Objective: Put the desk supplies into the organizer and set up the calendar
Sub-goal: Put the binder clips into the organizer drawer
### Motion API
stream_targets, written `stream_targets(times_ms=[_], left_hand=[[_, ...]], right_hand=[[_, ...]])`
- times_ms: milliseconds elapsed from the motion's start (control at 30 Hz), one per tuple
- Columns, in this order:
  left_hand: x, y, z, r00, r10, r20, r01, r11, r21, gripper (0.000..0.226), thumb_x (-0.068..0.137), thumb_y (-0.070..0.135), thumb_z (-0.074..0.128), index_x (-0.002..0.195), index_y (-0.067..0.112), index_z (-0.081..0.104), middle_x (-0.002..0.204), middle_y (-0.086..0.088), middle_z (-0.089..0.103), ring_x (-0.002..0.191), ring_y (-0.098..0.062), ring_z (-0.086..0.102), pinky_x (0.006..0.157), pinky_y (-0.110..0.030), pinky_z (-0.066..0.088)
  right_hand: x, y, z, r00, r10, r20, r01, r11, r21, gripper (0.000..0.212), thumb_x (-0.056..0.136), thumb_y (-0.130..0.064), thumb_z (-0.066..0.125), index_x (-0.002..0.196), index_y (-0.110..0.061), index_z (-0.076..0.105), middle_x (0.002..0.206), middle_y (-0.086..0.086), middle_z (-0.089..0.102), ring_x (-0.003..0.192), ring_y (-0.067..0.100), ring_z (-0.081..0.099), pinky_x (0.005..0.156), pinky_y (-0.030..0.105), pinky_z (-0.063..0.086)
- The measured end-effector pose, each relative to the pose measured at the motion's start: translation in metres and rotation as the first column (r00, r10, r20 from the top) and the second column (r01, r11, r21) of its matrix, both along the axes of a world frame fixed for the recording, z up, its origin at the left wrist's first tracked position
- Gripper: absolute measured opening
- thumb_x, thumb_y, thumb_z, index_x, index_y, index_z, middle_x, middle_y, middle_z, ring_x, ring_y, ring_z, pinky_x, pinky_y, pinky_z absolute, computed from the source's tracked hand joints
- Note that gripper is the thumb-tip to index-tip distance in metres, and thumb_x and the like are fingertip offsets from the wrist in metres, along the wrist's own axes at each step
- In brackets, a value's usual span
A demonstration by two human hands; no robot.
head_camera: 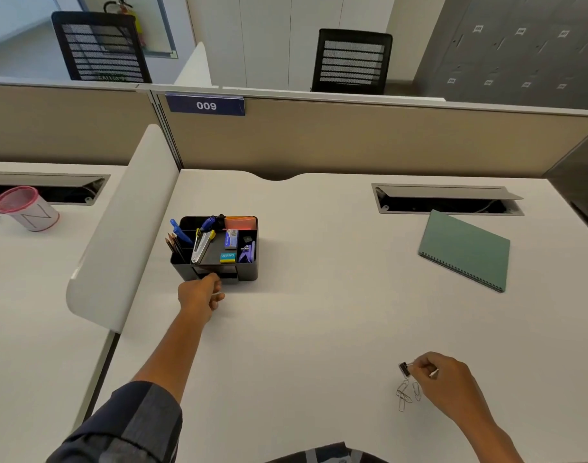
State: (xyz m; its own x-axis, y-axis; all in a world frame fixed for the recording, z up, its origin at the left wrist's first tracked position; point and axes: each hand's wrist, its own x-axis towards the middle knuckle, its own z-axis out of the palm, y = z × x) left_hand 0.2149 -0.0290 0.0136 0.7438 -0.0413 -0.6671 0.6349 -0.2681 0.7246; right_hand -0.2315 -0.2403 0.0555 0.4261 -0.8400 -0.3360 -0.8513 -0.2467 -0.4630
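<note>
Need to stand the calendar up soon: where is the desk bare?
Bare: the wide middle between the organizer and green notebook. Crowded: near the right hand, where paper clips lie loose.

The bench (319, 312) under my arms is a smooth matt off-white laminate, barely any shine. The organizer (247, 272) looks like black plastic with a dull satin finish. The binder clip (404, 369) my right hand (443, 385) pinches is black metal with thin shiny wire handles, and the paper clips (407, 394) next to it are bare silvery wire, glossy. The calendar (466, 248) has a matt green card cover and a wire spiral along one edge. The sleeve (135, 422) on my left arm is soft dark cloth. The partition (352, 138) behind looks like beige fabric, slightly rough.
</note>
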Motion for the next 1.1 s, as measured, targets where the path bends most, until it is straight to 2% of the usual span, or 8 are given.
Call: stream_targets(times_ms=[167,267,500,733,833,933,1000,1100], left_hand=[[-0.006,0.001,0.001,1.000,0.015,-0.023,-0.015,1.000,0.020,0.013,0.096,0.018,0.070,0.096,0.005,0.070,0.084,-0.009,0.071,0.063,-0.021,0.066,0.046,-0.024,0.039],[-0.012,0.005,-0.001,0.999,0.022,-0.039,-0.022,1.000,0.016,0.011,0.095,0.016,0.069,0.094,0.005,0.069,0.084,-0.010,0.068,0.063,-0.022,0.066,0.047,-0.025,0.039],[-0.018,0.013,-0.007,0.997,0.062,-0.047,-0.060,0.998,0.027,0.018,0.098,0.015,0.066,0.083,0.005,0.064,0.082,-0.010,0.065,0.061,-0.023,0.060,0.033,-0.012,0.031],[-0.023,0.017,-0.006,0.999,0.010,-0.048,-0.007,0.998,0.070,0.012,0.097,0.016,0.070,0.097,0.003,0.069,0.099,-0.013,0.069,0.064,-0.024,0.063,0.033,-0.015,0.037],[-0.024,0.020,-0.006,0.999,-0.009,-0.036,0.012,0.996,0.085,0.022,0.097,0.025,0.073,0.105,0.004,0.070,0.105,-0.013,0.071,0.068,-0.025,0.066,0.039,-0.019,0.040],[-0.031,0.020,-0.001,1.000,-0.021,-0.005,0.022,0.993,0.118,0.026,0.098,0.028,0.072,0.109,0.004,0.071,0.104,-0.012,0.070,0.068,-0.025,0.066,0.050,-0.026,0.040],[-0.042,0.019,0.006,0.999,-0.020,0.051,0.012,0.987,0.159,0.025,0.099,0.027,0.070,0.108,0.003,0.072,0.101,-0.013,0.070,0.067,-0.025,0.065,0.054,-0.029,0.041],[-0.068,0.019,0.018,0.988,-0.043,0.146,0.013,0.980,0.198,0.023,0.099,0.024,0.070,0.105,0.003,0.072,0.096,-0.015,0.070,0.065,-0.025,0.063,0.057,-0.031,0.046]], right_hand=[[-0.003,-0.005,-0.008,1.000,-0.002,-0.005,0.001,1.000,-0.019,0.016,0.087,-0.033,0.076,0.073,-0.038,0.069,0.071,-0.029,0.068,0.062,0.002,0.066,0.059,0.031,0.058],[-0.005,-0.010,-0.013,1.000,-0.005,0.000,0.005,0.999,-0.032,0.016,0.087,-0.034,0.077,0.073,-0.037,0.070,0.068,-0.021,0.069,0.062,0.004,0.067,0.059,0.030,0.057],[-0.015,-0.031,-0.021,0.999,-0.014,-0.029,0.012,0.999,-0.049,0.010,0.086,-0.029,0.079,0.081,-0.029,0.070,0.076,-0.015,0.068,0.067,0.004,0.065,0.056,0.024,0.050],[-0.044,-0.058,-0.034,0.994,-0.051,-0.093,0.043,0.996,-0.079,0.011,0.087,-0.017,0.078,0.089,-0.022,0.069,0.083,-0.008,0.066,0.068,0.013,0.066,0.065,0.035,0.060],[-0.049,-0.061,-0.037,0.996,0.029,-0.083,-0.032,0.999,-0.027,0.019,0.085,-0.015,0.081,0.096,-0.023,0.068,0.093,-0.007,0.064,0.075,0.002,0.059,0.065,0.024,0.053],[-0.048,-0.059,-0.040,0.990,0.134,-0.054,-0.133,0.991,0.012,0.027,0.084,-0.018,0.083,0.100,-0.030,0.065,0.101,-0.011,0.060,0.087,0.006,0.058,0.065,0.013,0.040],[-0.047,-0.058,-0.044,0.982,0.180,-0.057,-0.179,0.984,0.014,0.028,0.085,-0.021,0.082,0.105,-0.032,0.065,0.106,-0.013,0.058,0.100,0.010,0.057,0.072,0.015,0.040],[-0.045,-0.057,-0.052,0.965,0.243,-0.100,-0.249,0.967,-0.049,0.026,0.088,-0.026,0.079,0.112,-0.025,0.069,0.110,-0.013,0.056,0.109,0.013,0.053,0.084,0.026,0.047]])
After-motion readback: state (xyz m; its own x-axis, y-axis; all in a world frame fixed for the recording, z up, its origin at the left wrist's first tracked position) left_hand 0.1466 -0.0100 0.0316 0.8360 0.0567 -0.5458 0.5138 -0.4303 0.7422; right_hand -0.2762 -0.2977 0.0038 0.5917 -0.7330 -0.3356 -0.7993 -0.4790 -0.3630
